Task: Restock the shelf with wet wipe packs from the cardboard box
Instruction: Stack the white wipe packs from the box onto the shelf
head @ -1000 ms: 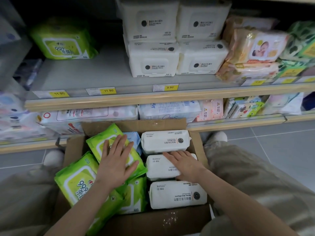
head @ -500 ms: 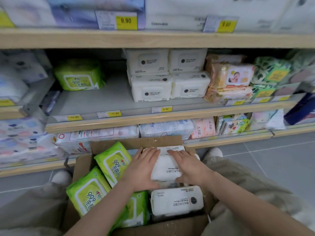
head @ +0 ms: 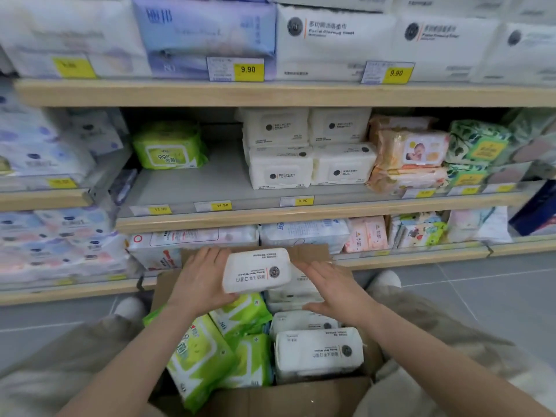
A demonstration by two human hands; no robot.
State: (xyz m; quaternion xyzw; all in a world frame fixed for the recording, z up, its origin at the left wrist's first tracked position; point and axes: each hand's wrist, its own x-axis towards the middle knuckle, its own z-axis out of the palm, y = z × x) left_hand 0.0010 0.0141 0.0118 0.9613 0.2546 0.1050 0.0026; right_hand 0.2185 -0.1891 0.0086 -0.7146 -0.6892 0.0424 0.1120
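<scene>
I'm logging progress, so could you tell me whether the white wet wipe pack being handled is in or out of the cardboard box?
Out: the left hand holds the white wet wipe pack raised above the brown cardboard box.

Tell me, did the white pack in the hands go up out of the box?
Yes. The white pack rose from among the packs inside the cardboard box to its back flap; the left hand holds it.

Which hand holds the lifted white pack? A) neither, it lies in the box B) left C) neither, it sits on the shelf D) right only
B: the left hand grips the white pack above the box, while the right hand is open beside it, resting on packs lower in the box.
</scene>
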